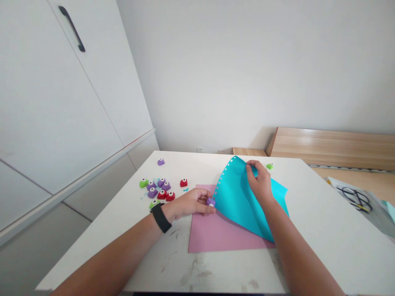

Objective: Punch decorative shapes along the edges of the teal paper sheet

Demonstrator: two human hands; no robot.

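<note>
My left hand [202,202] is closed round a small purple craft punch [210,202], which sits at the left edge of a blue sheet of paper [237,197]. A row of punched holes runs up that edge to the far corner. My right hand [259,181] pinches the sheet near its far edge between thumb and fingers, and the paper is lifted and curved. Beneath lies a pink sheet [210,238], partly covered by the blue one. The punch's jaws are hidden by my fingers and the paper.
Left of the papers stand several purple, red [162,195] and green punches [143,183], with blue paper bits [185,190] scattered about. One purple punch [161,162] is at the far left, a green one [270,166] at the far right. A white cabinet [77,102] flanks the white table [324,230].
</note>
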